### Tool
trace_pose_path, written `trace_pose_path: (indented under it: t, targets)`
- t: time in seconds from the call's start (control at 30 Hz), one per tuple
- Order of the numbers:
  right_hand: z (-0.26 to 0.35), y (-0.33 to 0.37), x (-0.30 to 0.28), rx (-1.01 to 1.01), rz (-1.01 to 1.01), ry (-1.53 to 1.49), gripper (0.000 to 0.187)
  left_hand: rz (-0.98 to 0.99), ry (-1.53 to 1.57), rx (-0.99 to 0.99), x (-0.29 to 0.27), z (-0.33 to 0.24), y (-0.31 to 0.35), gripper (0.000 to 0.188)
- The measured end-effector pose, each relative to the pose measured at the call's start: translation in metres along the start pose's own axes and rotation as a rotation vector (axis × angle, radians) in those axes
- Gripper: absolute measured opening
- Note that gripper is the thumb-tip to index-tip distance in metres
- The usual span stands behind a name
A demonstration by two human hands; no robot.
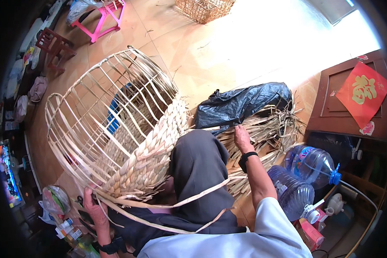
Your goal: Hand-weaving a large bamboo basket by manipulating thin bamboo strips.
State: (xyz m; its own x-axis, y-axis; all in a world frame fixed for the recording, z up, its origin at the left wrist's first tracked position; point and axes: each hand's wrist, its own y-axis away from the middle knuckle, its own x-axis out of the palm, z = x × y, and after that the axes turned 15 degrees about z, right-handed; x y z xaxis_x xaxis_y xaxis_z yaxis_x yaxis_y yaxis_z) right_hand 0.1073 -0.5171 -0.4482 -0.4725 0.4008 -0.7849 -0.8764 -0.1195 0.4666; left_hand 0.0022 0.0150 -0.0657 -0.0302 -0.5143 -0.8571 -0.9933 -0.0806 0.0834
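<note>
Weaving underway | large round pale cane-frame basket (112,116) on lap, tilted | braided straw band (152,148) covers lower wall; upper ribs bare | left hand (92,206) fingers closed on rim strands | right hand (241,138) reaching into dry straw pile (266,133), grip unclear.

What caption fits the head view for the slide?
Seated person steadies a half-woven basket with the left hand while the right hand reaches into a pile of dried leaf strips.
</note>
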Motion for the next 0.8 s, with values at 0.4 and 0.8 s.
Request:
trace_pose_path:
  t: [0.4, 0.8]
  targets:
    - [-0.003, -0.008, 0.013, 0.088, 0.06, 0.245, 0.018, 0.033, -0.042, -0.036, -0.004, -0.003, 0.003, 0.034]
    - [0.001, 0.083, 0.002, 0.15, -0.026, 0.014, 0.014, -0.041, 0.083, 0.076, 0.005, 0.001, -0.001, 0.046]
